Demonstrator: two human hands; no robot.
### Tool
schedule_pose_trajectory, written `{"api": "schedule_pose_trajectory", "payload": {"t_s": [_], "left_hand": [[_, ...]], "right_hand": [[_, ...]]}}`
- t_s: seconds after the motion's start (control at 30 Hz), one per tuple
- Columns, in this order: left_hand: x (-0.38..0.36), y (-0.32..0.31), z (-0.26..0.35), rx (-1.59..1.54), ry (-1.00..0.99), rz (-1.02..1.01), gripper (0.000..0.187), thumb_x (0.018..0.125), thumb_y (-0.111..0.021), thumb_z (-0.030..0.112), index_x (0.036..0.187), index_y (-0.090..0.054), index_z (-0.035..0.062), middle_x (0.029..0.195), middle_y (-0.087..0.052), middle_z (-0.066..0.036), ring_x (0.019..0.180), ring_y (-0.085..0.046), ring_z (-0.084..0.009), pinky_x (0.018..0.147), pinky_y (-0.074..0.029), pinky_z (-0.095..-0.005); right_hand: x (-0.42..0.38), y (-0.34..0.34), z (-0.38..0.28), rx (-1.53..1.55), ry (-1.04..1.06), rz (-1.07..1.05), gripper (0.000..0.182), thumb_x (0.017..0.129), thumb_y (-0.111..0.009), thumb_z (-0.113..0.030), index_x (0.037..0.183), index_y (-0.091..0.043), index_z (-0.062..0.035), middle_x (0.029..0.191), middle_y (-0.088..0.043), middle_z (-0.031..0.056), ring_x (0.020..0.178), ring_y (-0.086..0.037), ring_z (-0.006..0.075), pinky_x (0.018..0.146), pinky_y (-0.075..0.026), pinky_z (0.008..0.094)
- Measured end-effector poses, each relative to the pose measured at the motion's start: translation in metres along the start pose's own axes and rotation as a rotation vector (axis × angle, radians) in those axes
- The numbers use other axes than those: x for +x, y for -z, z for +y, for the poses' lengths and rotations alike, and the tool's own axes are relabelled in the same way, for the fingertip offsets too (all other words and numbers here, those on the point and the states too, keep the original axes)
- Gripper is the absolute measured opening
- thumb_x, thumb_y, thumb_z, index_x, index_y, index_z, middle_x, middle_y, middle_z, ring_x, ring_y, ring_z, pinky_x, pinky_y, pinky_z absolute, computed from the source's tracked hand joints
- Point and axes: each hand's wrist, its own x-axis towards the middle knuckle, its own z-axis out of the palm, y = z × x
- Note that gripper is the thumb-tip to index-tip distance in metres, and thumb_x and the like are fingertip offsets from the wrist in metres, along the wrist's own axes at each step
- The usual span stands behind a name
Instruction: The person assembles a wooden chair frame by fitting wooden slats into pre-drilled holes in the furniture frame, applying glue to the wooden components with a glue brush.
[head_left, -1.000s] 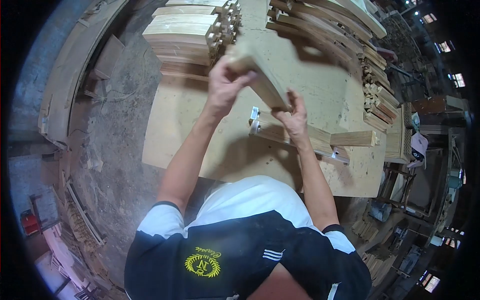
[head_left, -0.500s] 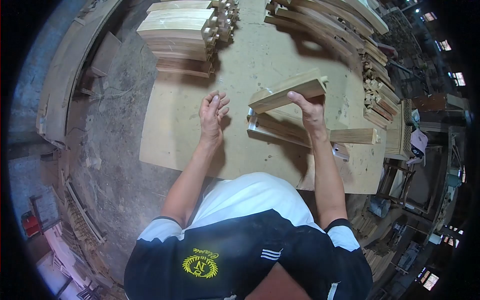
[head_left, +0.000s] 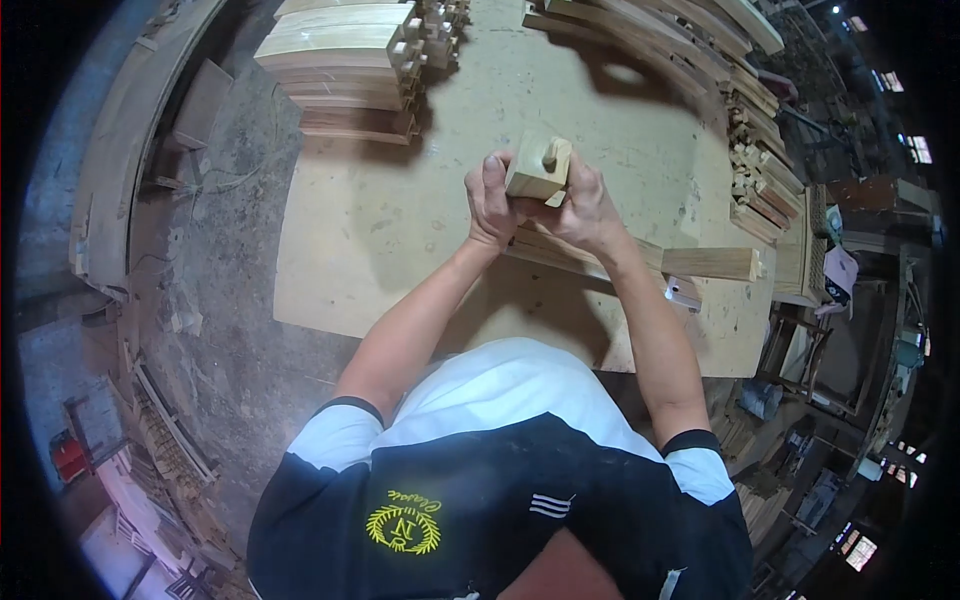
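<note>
Between my hands a pale wooden piece [head_left: 533, 181] is held up over the table, turned so its end with a rounded tenon faces me. My left hand [head_left: 488, 203] grips it from the left, thumb pointing up. From the right, my right hand [head_left: 588, 208] is closed around it. Most of the piece's length is hidden behind its end. Beneath the hands a wooden bar [head_left: 560, 252] lies on the table, partly covered by my right forearm. To its right rests another tenoned wooden piece [head_left: 712, 263], with a small pale, phone-like object [head_left: 683, 292] just below.
The table [head_left: 330, 250] has a stained, light top. A stack of tenoned wooden pieces [head_left: 335, 75] stands at its far left. Long curved wooden parts [head_left: 650, 45] and a pile of short pieces [head_left: 755, 190] lie along the far right. Concrete floor [head_left: 230, 270] shows at left.
My left hand, empty before, has moved right and taken hold of the wooden piece. My right hand has shifted left with it, and the piece has turned its tenoned end toward me.
</note>
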Motion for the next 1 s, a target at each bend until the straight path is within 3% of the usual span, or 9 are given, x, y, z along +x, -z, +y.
{"api": "schedule_pose_trajectory", "payload": {"t_s": [0.23, 0.37, 0.43, 0.5, 0.6, 0.77, 0.87, 0.93, 1.0], "left_hand": [[-0.003, -0.002, -0.025, 0.073, -0.128, 0.145, 0.075, 0.1, -0.028, 0.061, 0.087, -0.065, -0.0037, 0.071, -0.065, -0.011, 0.067, -0.062, -0.0202, 0.064, -0.047, -0.0339], [0.0, -0.002, -0.03, 0.15, -0.104, 0.153, 0.075, 0.1, -0.026, 0.059, 0.087, -0.065, -0.0041, 0.07, -0.065, -0.014, 0.065, -0.062, -0.0227, 0.063, -0.048, -0.0347], [-0.003, -0.003, -0.018, 0.334, -0.19, 0.14, 0.076, 0.1, -0.025, 0.058, 0.088, -0.065, -0.0047, 0.072, -0.065, -0.013, 0.067, -0.062, -0.0216, 0.065, -0.049, -0.0342], [-0.008, -0.003, -0.021, 0.187, -0.149, 0.136, 0.076, 0.1, -0.023, 0.061, 0.09, -0.066, -0.0011, 0.074, -0.065, -0.008, 0.069, -0.06, -0.0181, 0.066, -0.048, -0.0338], [-0.014, -0.003, -0.022, 0.218, -0.139, 0.116, 0.078, 0.1, -0.025, 0.061, 0.087, -0.065, -0.0055, 0.075, -0.067, -0.012, 0.071, -0.063, -0.0204, 0.067, -0.05, -0.0347], [-0.009, 0.012, -0.039, 0.151, -0.087, 0.079, 0.077, 0.1, -0.029, 0.062, 0.093, -0.065, -0.0059, 0.084, -0.067, -0.012, 0.08, -0.063, -0.0193, 0.073, -0.05, -0.0332], [-0.016, 0.043, -0.039, 0.319, -0.094, 0.107, 0.071, 0.102, -0.033, 0.057, 0.101, -0.065, -0.0063, 0.093, -0.067, -0.012, 0.086, -0.062, -0.0185, 0.076, -0.049, -0.0325], [-0.021, 0.071, -0.036, 0.293, 0.062, 0.153, 0.066, 0.103, -0.036, 0.053, 0.105, -0.065, -0.0062, 0.096, -0.066, -0.011, 0.087, -0.061, -0.017, 0.077, -0.049, -0.032], [-0.04, 0.101, -0.028, 0.129, 0.373, 0.233, 0.059, 0.104, -0.041, 0.048, 0.109, -0.064, -0.0055, 0.096, -0.064, -0.009, 0.084, -0.058, -0.0143, 0.076, -0.049, -0.0314]], "right_hand": [[-0.005, -0.007, 0.016, -0.063, 0.166, 0.059, 0.056, 0.068, -0.083, -0.01, 0.114, -0.051, -0.0034, 0.098, -0.07, 0.0164, 0.091, -0.07, 0.0325, 0.082, -0.056, 0.039], [0.004, -0.009, 0.027, 0.133, 0.031, 0.051, 0.058, 0.069, -0.082, -0.011, 0.118, -0.05, -0.0032, 0.096, -0.069, 0.018, 0.089, -0.069, 0.0377, 0.078, -0.056, 0.0393], [-0.009, -0.007, 0.027, 0.014, 0.106, 0.044, 0.058, 0.07, -0.082, -0.012, 0.118, -0.051, -0.0035, 0.095, -0.069, 0.0176, 0.088, -0.069, 0.0373, 0.078, -0.056, 0.0394], [-0.015, -0.011, 0.029, -0.02, 0.216, 0.088, 0.054, 0.072, -0.081, -0.014, 0.115, -0.052, -0.0039, 0.096, -0.069, 0.0164, 0.085, -0.069, 0.0362, 0.077, -0.056, 0.0388], [-0.014, -0.006, 0.027, -0.022, 0.037, 0.02, 0.052, 0.073, -0.081, -0.016, 0.115, -0.052, -0.004, 0.098, -0.069, 0.0157, 0.086, -0.069, 0.0356, 0.077, -0.055, 0.0377], [-0.018, -0.006, 0.025, 0.088, -0.029, -0.001, 0.06, 0.074, -0.083, -0.023, 0.122, -0.052, -0.004, 0.108, -0.068, 0.0154, 0.099, -0.067, 0.031, 0.089, -0.052, 0.0384], [-0.061, -0.016, 0.033, -0.047, -0.147, 0.211, 0.068, 0.073, -0.085, -0.026, 0.128, -0.052, -0.0035, 0.115, -0.066, 0.0157, 0.108, -0.064, 0.0279, 0.095, -0.05, 0.0371], [-0.12, 0.01, 0.032, -0.149, -0.234, 0.329, 0.07, 0.072, -0.086, -0.023, 0.13, -0.053, -0.0031, 0.12, -0.064, 0.0142, 0.113, -0.061, 0.0256, 0.097, -0.049, 0.0368], [-0.201, 0.035, 0.07, -0.179, -0.38, 0.7, 0.05, 0.078, -0.081, -0.012, 0.122, -0.059, -0.0017, 0.115, -0.065, 0.0117, 0.103, -0.064, 0.0212, 0.09, -0.052, 0.0337]]}}
